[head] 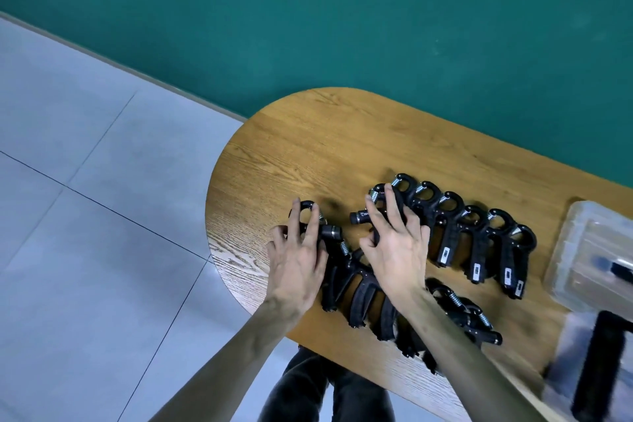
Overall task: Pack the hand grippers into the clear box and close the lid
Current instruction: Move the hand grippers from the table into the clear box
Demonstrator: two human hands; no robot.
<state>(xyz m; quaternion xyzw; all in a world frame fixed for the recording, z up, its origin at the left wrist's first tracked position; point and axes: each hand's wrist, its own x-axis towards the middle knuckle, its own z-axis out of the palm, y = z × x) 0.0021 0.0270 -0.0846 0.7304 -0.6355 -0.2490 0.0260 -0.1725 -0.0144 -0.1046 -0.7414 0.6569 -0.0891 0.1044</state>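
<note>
Several black hand grippers with steel springs lie on a wooden table [308, 147] in two rows. My left hand [294, 260] covers the leftmost gripper of the near row [330, 232], fingers over its top loop and curled at its handle. My right hand [394, 243] wraps its fingers around the leftmost gripper of the far row [359, 217]. The rest of the far row [476, 243] runs to the right, and the near row [363, 298] passes under my right forearm. The clear box [582, 250] stands blurred at the right edge, with something dark inside it.
A second clear plastic piece [565, 349] with a black bar [599, 363] on it lies at the lower right, blurred. The table's rounded end is at the left, above grey floor tiles [85, 181]. A green wall [308, 10] is behind. My legs [308, 387] show below the table's edge.
</note>
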